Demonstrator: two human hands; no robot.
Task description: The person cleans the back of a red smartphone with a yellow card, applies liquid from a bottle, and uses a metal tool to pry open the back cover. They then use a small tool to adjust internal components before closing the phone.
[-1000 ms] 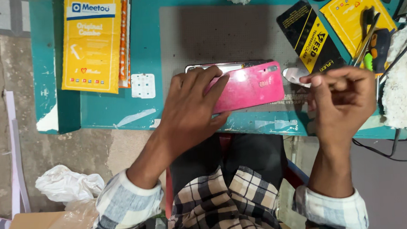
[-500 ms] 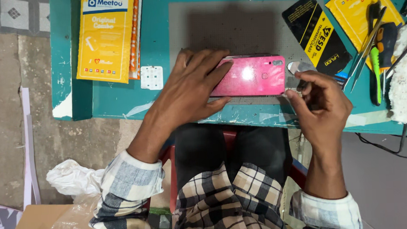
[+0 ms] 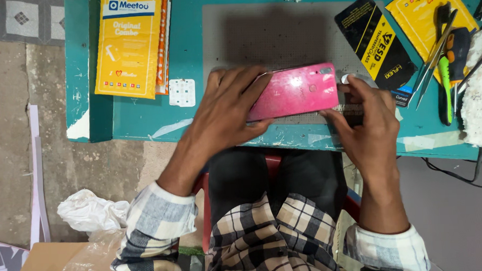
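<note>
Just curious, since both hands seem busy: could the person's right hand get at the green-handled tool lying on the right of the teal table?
Probably yes. The right hand rests at the pink phone's end, and the green-handled tool lies just beyond it on the teal table, with only a black-and-yellow packet nearby.

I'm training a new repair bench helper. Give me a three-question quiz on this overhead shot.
1. True or false: the pink phone lies with its back side up.
2. Which hand covers the phone's left end? A) left hand B) right hand C) neither
3. Fill in: the phone rests on a grey ___ on the teal table.

Key: 1 true; 2 A; 3 mat.
</note>
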